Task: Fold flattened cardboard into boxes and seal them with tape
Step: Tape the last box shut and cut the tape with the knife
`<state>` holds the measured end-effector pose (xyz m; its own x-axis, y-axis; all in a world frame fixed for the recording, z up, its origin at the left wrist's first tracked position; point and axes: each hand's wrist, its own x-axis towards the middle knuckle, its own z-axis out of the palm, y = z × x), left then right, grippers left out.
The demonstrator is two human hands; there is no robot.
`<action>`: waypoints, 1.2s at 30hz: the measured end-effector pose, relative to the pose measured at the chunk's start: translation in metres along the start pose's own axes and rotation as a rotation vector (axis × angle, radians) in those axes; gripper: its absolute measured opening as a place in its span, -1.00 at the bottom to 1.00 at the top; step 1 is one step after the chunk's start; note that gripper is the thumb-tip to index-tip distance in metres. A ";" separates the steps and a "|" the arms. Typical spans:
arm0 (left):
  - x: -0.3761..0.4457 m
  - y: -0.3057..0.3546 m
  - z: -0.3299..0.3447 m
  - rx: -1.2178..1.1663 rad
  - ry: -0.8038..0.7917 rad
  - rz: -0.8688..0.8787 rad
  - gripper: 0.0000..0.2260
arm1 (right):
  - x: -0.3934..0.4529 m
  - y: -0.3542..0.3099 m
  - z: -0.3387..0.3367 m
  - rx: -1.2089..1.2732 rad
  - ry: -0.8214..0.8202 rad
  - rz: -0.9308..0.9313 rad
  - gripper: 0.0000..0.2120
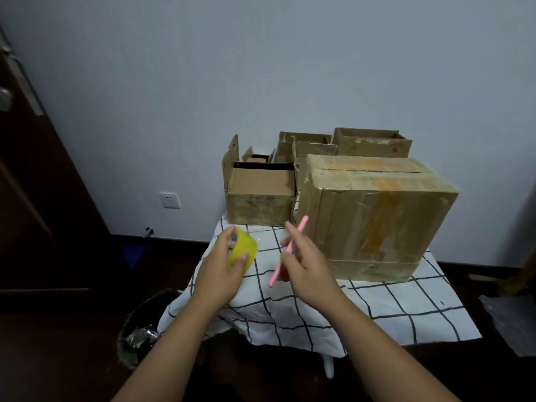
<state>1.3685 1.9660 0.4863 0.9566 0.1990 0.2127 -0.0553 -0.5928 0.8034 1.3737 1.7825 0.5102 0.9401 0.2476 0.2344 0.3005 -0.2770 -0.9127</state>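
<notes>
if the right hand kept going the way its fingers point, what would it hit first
Probably the big taped box. The right hand, holding a pink stick, points up and away toward that box's near left edge, though depth is hard to judge.

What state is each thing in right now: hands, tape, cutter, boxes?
Left hand: grips the yellow tape roll above the table's edge.
Right hand: holds the pink cutter, tilted, blade not discernible.
Large box: closed, taped over the top and front.
Front small box: top open, one flap upright.
Back boxes: tops open.
Checked tablecloth: draped over the table.
</notes>
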 end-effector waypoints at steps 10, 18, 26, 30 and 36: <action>0.032 -0.024 0.037 0.373 -0.087 0.029 -0.32 | 0.062 0.049 0.037 -0.677 -0.298 0.373 -0.53; 0.035 -0.035 0.055 0.573 -0.152 -0.017 -0.30 | 0.062 0.070 0.044 -0.849 -0.440 0.487 -0.37; 0.030 -0.027 0.054 0.720 -0.198 -0.105 -0.31 | 0.045 0.019 0.000 -0.811 -0.235 0.189 -0.71; 0.034 0.031 0.037 0.696 0.021 -0.113 -0.39 | 0.029 -0.016 -0.058 -0.718 0.211 -0.269 -0.77; 0.023 0.153 0.073 0.321 0.282 0.539 -0.63 | 0.015 -0.013 -0.160 -0.425 0.799 -0.428 -0.87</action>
<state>1.4027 1.8226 0.5733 0.7059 -0.0183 0.7081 -0.3730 -0.8595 0.3496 1.4099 1.6414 0.5792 0.5250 -0.2496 0.8137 0.5246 -0.6579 -0.5403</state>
